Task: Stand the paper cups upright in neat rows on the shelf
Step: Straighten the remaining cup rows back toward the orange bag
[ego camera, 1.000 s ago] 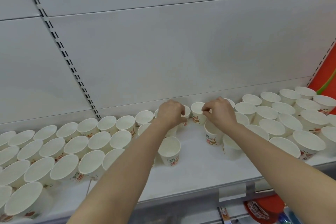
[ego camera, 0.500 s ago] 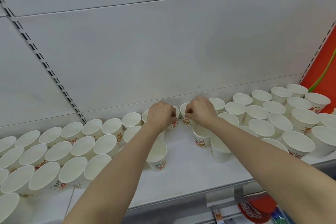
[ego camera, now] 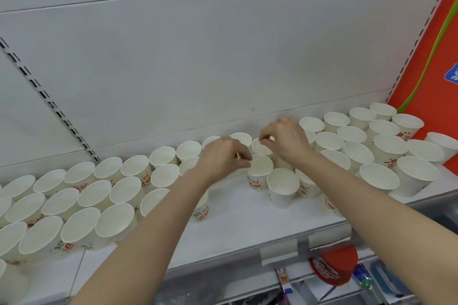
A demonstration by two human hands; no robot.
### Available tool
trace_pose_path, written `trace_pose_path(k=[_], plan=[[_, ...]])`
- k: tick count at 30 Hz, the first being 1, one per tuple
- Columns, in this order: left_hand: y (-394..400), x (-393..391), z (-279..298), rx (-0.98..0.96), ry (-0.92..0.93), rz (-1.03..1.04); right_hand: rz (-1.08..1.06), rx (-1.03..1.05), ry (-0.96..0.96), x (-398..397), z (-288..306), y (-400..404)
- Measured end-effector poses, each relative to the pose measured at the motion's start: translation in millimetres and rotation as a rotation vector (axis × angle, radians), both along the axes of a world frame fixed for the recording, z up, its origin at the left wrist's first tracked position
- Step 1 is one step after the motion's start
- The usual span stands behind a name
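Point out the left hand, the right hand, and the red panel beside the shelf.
left hand [ego camera: 220, 156], head view, back of the hand.
right hand [ego camera: 285, 140], head view, back of the hand.
red panel [ego camera: 431, 62], head view, its flat face.

A red banner [ego camera: 431, 62] with a green stripe hangs right of the white back panel [ego camera: 223, 69], and a slotted upright [ego camera: 49, 104] crosses the panel's left side.

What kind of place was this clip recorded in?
Most likely a shop aisle. Paper cups stand in rows on a white retail shelf with a slotted upright in its back panel, price-tag holders on the front edge, and packaged goods on the level below.
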State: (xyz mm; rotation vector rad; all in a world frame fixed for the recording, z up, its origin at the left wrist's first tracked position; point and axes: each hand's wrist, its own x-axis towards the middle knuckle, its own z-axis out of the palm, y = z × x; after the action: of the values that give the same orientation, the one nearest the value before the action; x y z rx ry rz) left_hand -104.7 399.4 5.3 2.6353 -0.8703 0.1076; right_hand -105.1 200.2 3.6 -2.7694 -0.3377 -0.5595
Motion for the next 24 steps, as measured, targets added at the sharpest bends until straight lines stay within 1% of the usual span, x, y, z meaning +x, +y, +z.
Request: trace_pose_path(k=[2,4,8,11,14,19,21,24], plan=[[-9,-12,0,0.099,0.055,-0.062,-0.02,0.054,0.014,-25,2,-13],[-16,-19,-2,0.174,0.042,-0.056,0.018,0.097,0.043,-53,-1,-24],[-20,-29,-5,0.151,0.02,0.002,0.141,0.135,0.093,-98,-10,-41],[-17,-35,-1,0.029,-0.025,0.066,0.175,0.048,0.052,-111,-17,-42],[-10,-46,5,-0.093,-0.036,0.178,0.182,-0.043,0.013,-116,-22,-36],[15,-74,16,-0.274,-0.027,0.273,0.143,-0.075,-0.008,-117,-28,-32],[29,-85,19,-0.308,-0.031,0.292,0.129,-0.104,-0.017,-115,-30,-32],[47,-105,20,-0.344,-0.018,0.304,0.102,-0.073,-0.019,-120,-28,-28]])
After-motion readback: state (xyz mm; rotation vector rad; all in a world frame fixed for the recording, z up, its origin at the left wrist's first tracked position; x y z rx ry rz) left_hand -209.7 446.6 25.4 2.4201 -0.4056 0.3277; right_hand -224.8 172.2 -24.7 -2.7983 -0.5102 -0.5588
